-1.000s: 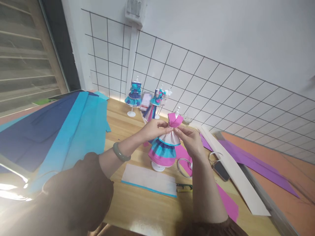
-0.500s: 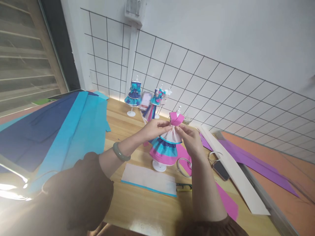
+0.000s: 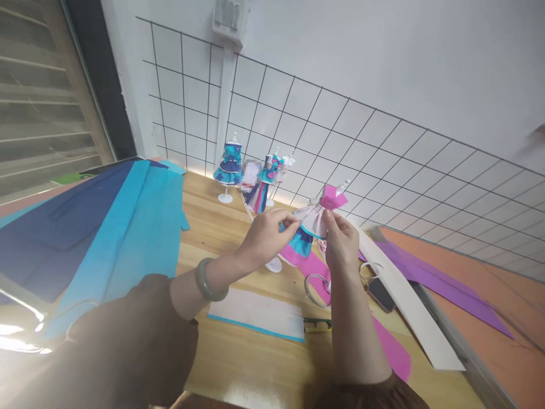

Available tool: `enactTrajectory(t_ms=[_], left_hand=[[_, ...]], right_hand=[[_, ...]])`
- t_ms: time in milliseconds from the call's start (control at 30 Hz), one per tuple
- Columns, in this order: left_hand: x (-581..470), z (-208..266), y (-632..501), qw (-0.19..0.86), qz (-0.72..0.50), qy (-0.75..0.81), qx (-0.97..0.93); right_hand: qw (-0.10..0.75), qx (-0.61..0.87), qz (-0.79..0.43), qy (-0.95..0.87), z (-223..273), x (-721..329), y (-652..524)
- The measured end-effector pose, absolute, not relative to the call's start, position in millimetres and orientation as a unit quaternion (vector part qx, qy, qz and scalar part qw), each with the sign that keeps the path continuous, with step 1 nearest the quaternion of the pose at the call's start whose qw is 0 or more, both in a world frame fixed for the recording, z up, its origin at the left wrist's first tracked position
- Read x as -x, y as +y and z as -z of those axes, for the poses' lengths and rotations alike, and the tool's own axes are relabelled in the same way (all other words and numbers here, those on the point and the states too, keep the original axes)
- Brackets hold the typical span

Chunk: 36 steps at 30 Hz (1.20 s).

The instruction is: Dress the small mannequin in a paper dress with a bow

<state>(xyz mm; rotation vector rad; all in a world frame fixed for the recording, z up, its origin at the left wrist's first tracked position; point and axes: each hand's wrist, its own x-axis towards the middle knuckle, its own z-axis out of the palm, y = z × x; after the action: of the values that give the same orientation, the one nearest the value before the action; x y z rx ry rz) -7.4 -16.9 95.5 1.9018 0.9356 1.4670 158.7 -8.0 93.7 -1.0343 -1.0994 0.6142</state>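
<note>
Toward 9 o'clock, blue cloth [image 3: 157,216] is spread out. L hand [image 3: 268,237], approx 6, has thumb + finger by the white skirt [image 3: 311,218]; can't tell if gripping. Stand [image 3: 275,264] tilts toward 1-ish. Dress [image 3: 334,197] sits off ctr, approx 3. R hand [image 3: 344,241], 4 o'clock, pinches it below the waist: best hold firm but light, spread folds evenly, don't crush.

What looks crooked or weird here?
The pink-topped miniature dress form leans sharply to the right, while the blue-dressed one farther back stands upright. The right hand is holding it, so that's probably on purpose.
</note>
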Motion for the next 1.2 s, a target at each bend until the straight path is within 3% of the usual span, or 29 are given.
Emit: enactTrajectory(t_ms=[167, 333, 533, 867, 1067, 1200], left_hand=[[-3, -92, -26, 0.614, -0.372, 0.324, -0.617], [-8, -84, -23, 0.728, -0.382, 0.266, -0.503], [-10, -80, -20, 0.747, -0.427, 0.239, -0.450], [-12, -84, -25, 0.768, -0.395, 0.212, -0.457], [-4, -93, -29, 0.728, -0.366, 0.233, -0.530], [6, -104, -27, 0.642, -0.405, 0.242, -0.604]], right_hand=[[0.710, 0.471, -0.166, -0.497, -101, -147, -18], [0.686, 0.475, -0.108, -0.541, -105, -135, -28], [0.680, 0.463, -0.126, -0.554, -102, -132, -28], [0.702, 0.474, -0.157, -0.508, -106, -139, -25], [0.738, 0.460, -0.188, -0.456, -104, -151, -19], [0.746, 0.471, -0.193, -0.430, -105, -159, -16]])
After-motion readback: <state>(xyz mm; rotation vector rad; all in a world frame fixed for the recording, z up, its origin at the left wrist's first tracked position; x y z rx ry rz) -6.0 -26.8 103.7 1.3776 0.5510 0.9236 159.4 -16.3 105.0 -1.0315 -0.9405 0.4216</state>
